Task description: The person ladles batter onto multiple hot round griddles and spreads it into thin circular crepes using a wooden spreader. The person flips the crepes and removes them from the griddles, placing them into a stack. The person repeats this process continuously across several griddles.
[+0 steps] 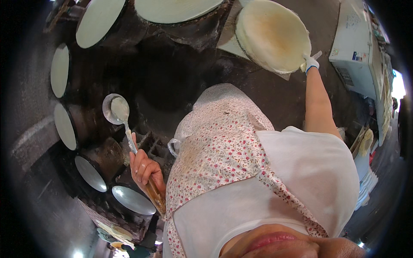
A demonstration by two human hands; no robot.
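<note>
My left hand (145, 167) is wrapped round the wooden handle of a ladle (115, 109), held upright at the left, with pale batter in its bowl. My right hand (311, 61), in a white glove, reaches to the right edge of a thick round stack of pale, thin flatbreads (271, 32), browned on top, on a square board (228, 45). Its fingers grip the stack's edge or something thin there; I cannot make out which. My floral apron (219, 150) covers my front below.
Round griddles with spread batter (99, 21) stand along the back and left. Two bare metal griddles (131, 200) sit at the lower left. A white appliance (349, 47) stands at the right, with trays and piled items beside it.
</note>
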